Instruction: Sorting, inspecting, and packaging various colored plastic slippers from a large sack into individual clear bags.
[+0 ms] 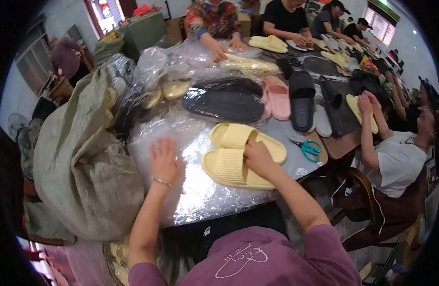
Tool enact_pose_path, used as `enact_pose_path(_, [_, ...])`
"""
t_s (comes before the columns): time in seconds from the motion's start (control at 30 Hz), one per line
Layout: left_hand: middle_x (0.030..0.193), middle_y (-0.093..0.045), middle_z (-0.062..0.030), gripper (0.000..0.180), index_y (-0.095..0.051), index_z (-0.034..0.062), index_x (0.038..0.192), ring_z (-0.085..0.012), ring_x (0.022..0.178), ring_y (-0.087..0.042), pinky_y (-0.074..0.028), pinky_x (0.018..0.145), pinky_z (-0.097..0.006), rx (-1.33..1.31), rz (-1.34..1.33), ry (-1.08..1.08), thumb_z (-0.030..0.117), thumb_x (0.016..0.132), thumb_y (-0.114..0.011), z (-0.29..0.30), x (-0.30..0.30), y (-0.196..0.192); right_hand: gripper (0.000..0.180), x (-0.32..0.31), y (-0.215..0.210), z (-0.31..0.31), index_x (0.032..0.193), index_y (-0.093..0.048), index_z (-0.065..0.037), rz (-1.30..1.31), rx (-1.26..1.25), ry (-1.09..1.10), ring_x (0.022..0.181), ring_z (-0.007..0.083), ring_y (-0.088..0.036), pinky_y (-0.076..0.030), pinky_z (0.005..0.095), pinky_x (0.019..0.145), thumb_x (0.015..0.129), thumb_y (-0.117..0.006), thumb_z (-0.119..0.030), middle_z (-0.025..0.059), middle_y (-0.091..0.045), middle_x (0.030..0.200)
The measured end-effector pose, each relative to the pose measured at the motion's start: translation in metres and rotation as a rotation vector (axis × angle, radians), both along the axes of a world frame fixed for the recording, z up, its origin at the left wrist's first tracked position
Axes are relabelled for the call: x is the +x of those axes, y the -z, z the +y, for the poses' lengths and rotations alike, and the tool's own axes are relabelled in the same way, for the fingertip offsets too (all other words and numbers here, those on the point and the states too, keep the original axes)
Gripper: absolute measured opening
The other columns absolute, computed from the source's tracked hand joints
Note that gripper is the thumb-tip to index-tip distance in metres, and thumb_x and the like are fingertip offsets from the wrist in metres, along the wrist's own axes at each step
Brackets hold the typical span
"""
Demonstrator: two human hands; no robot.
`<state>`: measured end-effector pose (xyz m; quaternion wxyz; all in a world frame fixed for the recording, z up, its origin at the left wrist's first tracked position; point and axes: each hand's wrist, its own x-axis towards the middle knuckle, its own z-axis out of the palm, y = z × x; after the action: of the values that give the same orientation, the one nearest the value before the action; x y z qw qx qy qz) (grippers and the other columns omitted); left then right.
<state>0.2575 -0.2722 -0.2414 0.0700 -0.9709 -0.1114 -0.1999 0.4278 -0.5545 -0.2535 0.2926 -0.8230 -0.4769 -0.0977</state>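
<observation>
A pair of pale yellow slide slippers [223,167] lies side by side in front of me, their ribbed straps toward the left. My right hand [260,159] is closed at the pair, its fingers tucked in by the strap edges where the two slippers meet. Those fingertips are partly hidden. Flat on the clear plastic bags [193,202] to the left rests my left hand [163,159], fingers stretched out and holding nothing. The bags spread under the slippers too.
Teal-handled scissors [310,150] lie to the right. Beyond are bagged black slippers [224,100], pink slippers [277,97] and a black slipper [302,100]. A big woven sack [86,167] bulges at left. Co-workers handle slippers across the table and at right, near a chair [367,195].
</observation>
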Motion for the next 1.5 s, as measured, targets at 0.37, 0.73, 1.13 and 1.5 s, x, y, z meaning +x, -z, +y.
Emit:
enact_pose_path(0.37, [0.153, -0.014, -0.0191, 0.068, -0.028, 0.01, 0.145, -0.0465, 0.139, -0.007, -0.004, 0.112, -0.058, -0.073, 0.164, -0.278, 0.038, 0.088, -0.05, 0.004, 0.013, -0.004, 0.019, -0.001, -0.004, -0.011, 0.088, -0.058, -0.004, 0.007, -0.05, -0.029, 0.084, 0.0288, -0.055, -0.041, 0.0417, 0.073, 0.073, -0.063, -0.015, 0.0103, -0.056, 0.089])
enact_pose_path(0.73, [0.151, -0.02, -0.0216, 0.066, -0.029, 0.0001, 0.143, -0.0429, 0.14, -0.013, -0.009, 0.112, -0.054, -0.339, 0.344, -0.115, 0.032, 0.088, -0.047, -0.083, -0.078, 0.02, 0.028, 0.001, 0.008, -0.007, 0.089, -0.058, -0.006, 0.045, 0.021, 0.004, 0.087, 0.0262, -0.057, -0.042, 0.0398, 0.077, 0.075, -0.066, -0.028, 0.0092, -0.057, 0.094])
enact_pose_path(1.13, [0.152, -0.021, -0.0194, 0.065, -0.029, 0.0018, 0.143, -0.041, 0.14, -0.014, -0.007, 0.113, -0.053, -0.254, 0.308, -0.158, 0.032, 0.088, -0.045, -0.085, -0.076, 0.029, 0.013, 0.086, -0.073, -0.101, 0.089, -0.062, -0.003, 0.914, 0.88, 0.036, 0.069, 0.0119, -0.054, -0.045, 0.0265, 0.065, 0.086, -0.063, -0.015, 0.0015, -0.059, 0.076])
enact_pose_path(1.5, [0.152, -0.02, -0.0173, 0.065, -0.027, 0.004, 0.145, -0.0394, 0.14, -0.014, -0.008, 0.113, -0.051, -0.243, 0.325, -0.15, 0.031, 0.088, -0.046, -0.087, -0.074, 0.025, 0.01, 0.096, -0.066, -0.159, 0.084, -0.058, -0.015, 1.243, 1.497, -0.972, 0.075, 0.0097, -0.042, -0.033, 0.0283, 0.08, 0.088, -0.064, -0.022, -0.0059, -0.045, 0.068])
